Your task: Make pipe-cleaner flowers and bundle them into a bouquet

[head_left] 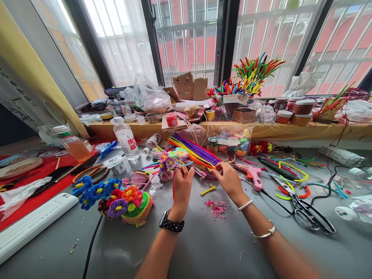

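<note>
Right grip (229, 179) borders pipe cleaners (200, 152), open tabletop (207, 252) nearside.

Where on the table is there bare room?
The tabletop is mostly bare between the forearms, this side of the pink scraps; between left forearm and black cable; and this side of the scissors. Past the left hand, flowers and pipe cleaners crowd it.

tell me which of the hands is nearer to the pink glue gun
The right. The right hand is just left of the pink glue gun, apart from it; the left hand is farther off to the left.
</note>
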`<state>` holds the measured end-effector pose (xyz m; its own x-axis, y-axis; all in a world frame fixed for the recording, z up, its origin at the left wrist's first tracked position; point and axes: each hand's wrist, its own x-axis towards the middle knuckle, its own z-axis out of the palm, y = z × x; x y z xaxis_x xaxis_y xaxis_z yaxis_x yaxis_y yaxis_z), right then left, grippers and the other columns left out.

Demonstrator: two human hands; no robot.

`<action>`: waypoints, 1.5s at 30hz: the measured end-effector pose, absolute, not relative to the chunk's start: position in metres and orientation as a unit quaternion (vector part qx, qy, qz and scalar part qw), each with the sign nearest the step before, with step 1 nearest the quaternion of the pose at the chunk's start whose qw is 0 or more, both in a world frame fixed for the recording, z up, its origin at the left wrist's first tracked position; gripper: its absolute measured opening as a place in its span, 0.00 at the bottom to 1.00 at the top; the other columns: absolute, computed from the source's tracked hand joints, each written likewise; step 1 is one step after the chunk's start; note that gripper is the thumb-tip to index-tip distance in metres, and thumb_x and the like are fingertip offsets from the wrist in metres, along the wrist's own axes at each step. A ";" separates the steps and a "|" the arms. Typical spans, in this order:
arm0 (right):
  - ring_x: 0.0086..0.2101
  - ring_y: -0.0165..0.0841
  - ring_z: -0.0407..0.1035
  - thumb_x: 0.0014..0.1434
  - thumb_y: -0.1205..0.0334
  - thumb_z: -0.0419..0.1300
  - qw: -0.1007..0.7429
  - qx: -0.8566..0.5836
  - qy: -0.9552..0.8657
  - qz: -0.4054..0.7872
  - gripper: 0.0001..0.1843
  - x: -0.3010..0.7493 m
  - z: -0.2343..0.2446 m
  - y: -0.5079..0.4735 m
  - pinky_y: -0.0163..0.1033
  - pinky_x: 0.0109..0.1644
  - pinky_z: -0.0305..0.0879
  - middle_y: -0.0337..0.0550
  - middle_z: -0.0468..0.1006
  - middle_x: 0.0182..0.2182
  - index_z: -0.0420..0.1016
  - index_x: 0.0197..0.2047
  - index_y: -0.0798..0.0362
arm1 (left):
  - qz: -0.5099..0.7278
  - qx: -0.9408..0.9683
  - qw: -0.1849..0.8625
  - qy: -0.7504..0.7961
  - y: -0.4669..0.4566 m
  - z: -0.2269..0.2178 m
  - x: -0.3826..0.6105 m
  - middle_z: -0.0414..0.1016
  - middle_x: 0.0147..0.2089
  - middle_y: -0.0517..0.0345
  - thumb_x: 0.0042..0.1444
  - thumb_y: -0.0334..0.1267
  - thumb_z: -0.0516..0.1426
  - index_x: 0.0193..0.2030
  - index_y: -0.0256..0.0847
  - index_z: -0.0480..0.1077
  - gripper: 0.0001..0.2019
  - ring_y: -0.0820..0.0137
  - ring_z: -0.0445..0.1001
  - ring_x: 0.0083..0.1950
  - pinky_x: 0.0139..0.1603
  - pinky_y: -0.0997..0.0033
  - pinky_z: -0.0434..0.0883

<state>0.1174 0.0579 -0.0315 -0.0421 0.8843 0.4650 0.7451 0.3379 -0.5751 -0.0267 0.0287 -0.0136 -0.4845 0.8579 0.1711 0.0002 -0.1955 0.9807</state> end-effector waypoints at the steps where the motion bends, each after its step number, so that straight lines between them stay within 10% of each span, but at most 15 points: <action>1: 0.30 0.35 0.65 0.52 0.59 0.53 0.381 -0.584 -0.714 0.071 0.07 0.116 -0.032 0.061 0.37 0.34 0.59 0.44 0.70 0.28 0.64 0.29 0.54 | 0.652 0.412 0.314 0.554 0.030 -0.014 -0.027 0.50 0.19 0.70 0.43 0.36 0.55 0.21 0.40 0.51 0.13 0.82 0.52 0.18 0.18 0.81 0.54; 35: 0.18 0.27 0.65 0.48 0.64 0.51 0.194 -0.588 -0.760 0.199 0.09 0.182 0.022 0.054 0.30 0.22 0.54 0.37 0.72 0.16 0.66 0.20 0.53 | 0.568 0.504 0.315 0.569 0.096 -0.052 -0.007 0.71 0.36 0.52 0.47 0.24 0.46 0.26 0.40 0.54 0.07 0.71 0.73 0.30 0.33 0.67 0.71; 45: 0.16 0.32 0.63 0.45 0.54 0.51 0.204 -0.658 -0.725 0.020 0.11 0.225 0.077 -0.007 0.34 0.19 0.53 0.38 0.70 0.14 0.66 0.19 0.48 | 0.580 0.498 0.324 0.558 0.094 -0.052 -0.007 0.70 0.37 0.51 0.47 0.24 0.46 0.26 0.40 0.54 0.06 0.70 0.74 0.32 0.34 0.67 0.70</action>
<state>0.2249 -0.0069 0.0772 -0.0509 0.9618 0.2691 0.9457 0.1330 -0.2966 -0.0070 0.0941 -0.0525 -0.2945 0.9309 0.2161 0.1801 -0.1680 0.9692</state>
